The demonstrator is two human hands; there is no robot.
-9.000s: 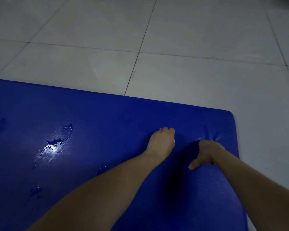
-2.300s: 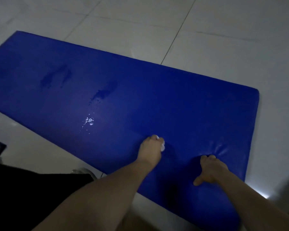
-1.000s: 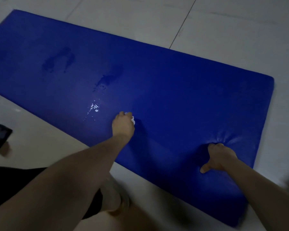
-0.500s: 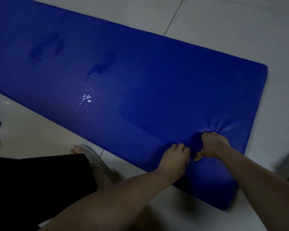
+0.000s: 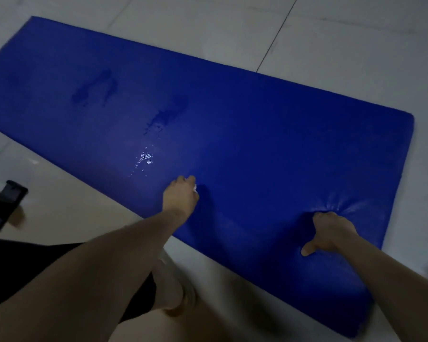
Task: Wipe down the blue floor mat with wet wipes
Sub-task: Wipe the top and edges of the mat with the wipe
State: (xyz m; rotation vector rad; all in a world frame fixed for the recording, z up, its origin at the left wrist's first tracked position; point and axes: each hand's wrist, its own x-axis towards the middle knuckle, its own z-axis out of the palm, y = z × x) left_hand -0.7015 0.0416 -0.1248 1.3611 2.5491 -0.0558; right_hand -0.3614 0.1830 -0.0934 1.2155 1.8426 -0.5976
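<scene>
The blue floor mat (image 5: 269, 134) lies on the pale tiled floor, running from upper left to lower right. My left hand (image 5: 181, 196) rests on the mat near its front edge, fingers curled round a white wet wipe (image 5: 195, 188), of which only a small corner shows. My right hand (image 5: 330, 232) presses into the mat near its right end, fingers curled under, thumb out to the left, and the padding dimples around it. Wet streaks and shiny droplets (image 5: 146, 157) sit left of centre on the mat.
A dark phone-like object (image 5: 6, 202) lies on the floor at the left edge. My foot in a pale slipper (image 5: 181, 290) and black shorts (image 5: 22, 262) are below the mat's front edge. Tiled floor (image 5: 331, 45) surrounds the mat.
My left hand has swept left along the mat with the wipe, away from my right hand. My right hand stays pressed in the same spot. The view has shifted.
</scene>
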